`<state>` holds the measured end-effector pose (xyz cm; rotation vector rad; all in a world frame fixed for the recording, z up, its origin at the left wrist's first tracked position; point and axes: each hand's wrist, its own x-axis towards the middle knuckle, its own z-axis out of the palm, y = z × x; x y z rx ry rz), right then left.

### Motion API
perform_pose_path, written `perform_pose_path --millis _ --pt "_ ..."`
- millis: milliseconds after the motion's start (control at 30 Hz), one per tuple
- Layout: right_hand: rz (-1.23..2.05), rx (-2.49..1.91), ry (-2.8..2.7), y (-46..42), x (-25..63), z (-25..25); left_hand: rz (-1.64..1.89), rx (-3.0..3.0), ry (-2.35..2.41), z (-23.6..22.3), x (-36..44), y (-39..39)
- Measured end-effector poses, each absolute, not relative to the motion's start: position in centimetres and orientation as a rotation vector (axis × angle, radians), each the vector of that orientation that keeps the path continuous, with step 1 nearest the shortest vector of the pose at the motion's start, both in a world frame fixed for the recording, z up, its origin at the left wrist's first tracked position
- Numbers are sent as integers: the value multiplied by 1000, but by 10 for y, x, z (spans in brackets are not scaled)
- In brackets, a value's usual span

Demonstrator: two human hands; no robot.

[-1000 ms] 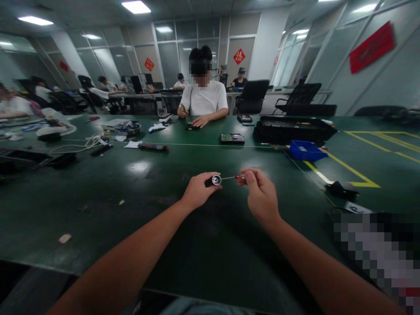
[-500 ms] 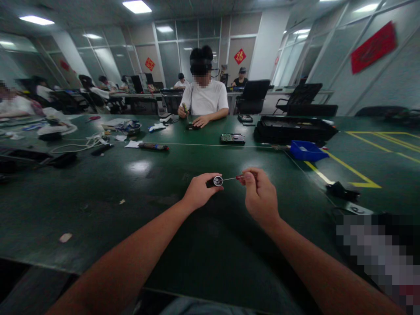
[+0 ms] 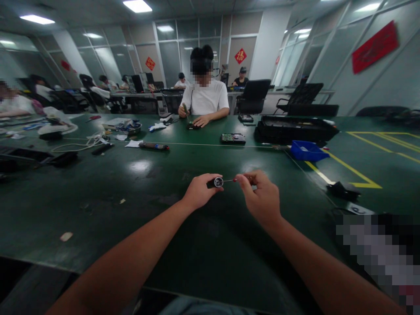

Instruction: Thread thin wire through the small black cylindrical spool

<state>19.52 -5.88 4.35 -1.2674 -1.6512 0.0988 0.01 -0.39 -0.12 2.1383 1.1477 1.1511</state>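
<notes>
My left hand (image 3: 201,191) is closed on a small dark cylinder (image 3: 218,182), thumb and fingers pinching its sides. The cylinder's round end has a silvery rim and faces me; its exact kind is unclear. In my right hand (image 3: 260,194) is a screwdriver (image 3: 235,180) with a thin metal shaft and a red handle, mostly covered by my fingers. The shaft points left and its tip meets the cylinder's open end. Both hands are held above the green table (image 3: 183,249).
Across the table a person in white (image 3: 206,98) works on a small dark part. A circuit-board drive (image 3: 232,138), a black housing (image 3: 295,129) and a blue bin (image 3: 308,151) lie ahead and right. To the left are an electric screwdriver (image 3: 154,146) and cables (image 3: 82,146).
The fingers of my right hand have shifted on the screwdriver handle, the thumb now stretched further along it. My left hand and the cylinder have hardly moved.
</notes>
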Motion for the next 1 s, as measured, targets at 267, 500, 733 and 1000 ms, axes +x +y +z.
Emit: perform_pose_path --millis 267,500,733,1000 --pt "118 -1089 -1868 -62 197 42 1158 2135 1159 -3 -1 -3" --pt "272 -1100 -1715 -63 194 40 1180 2108 1124 -3 0 -2" --pt "591 -1149 -1348 -53 192 36 1157 2101 1109 -2 0 -2" --pt "858 -1092 -928 -33 199 22 1168 2112 1094 1 1 -5"
